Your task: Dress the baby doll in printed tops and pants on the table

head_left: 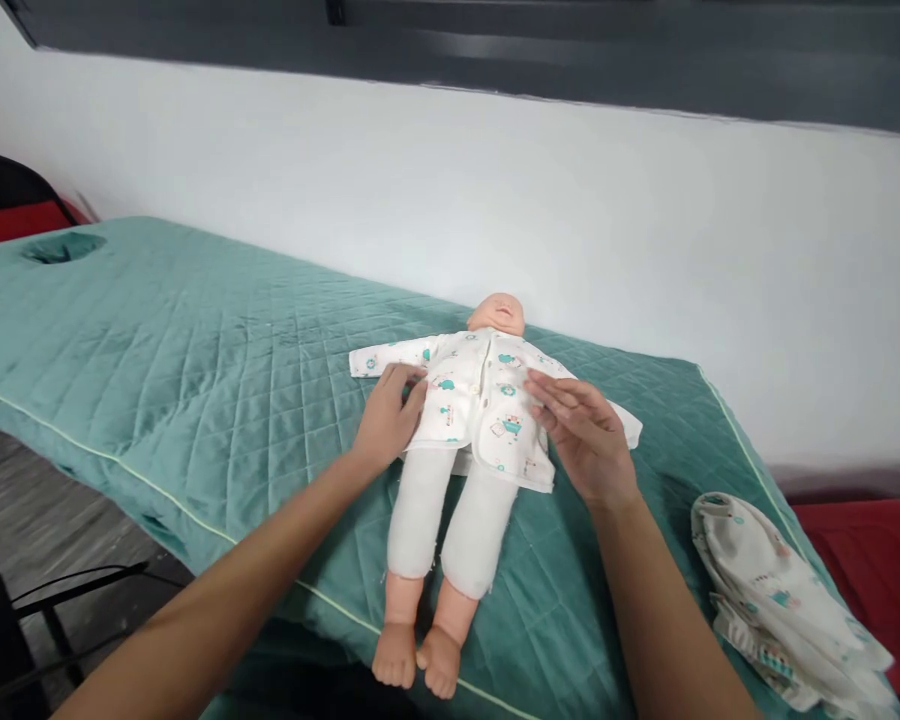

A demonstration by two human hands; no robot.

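Note:
A baby doll (450, 500) lies on its back on a green quilted bed (195, 370), head toward the wall, bare feet over the near edge. It wears a white printed shirt (487, 390) with its front closed. My left hand (388, 415) lies flat, fingers stretched, on the shirt's side under the doll's sleeve. My right hand (581, 435) hovers with fingers extended over the other side of the shirt, fingertips touching the fabric. Neither hand holds anything.
A crumpled garment of the same print (780, 600) lies at the bed's right corner. The bed has a face hole (64, 247) at its far left end. A white wall (495, 200) runs behind. Red seats (877, 570) stand on the right, dark cables on the floor at left.

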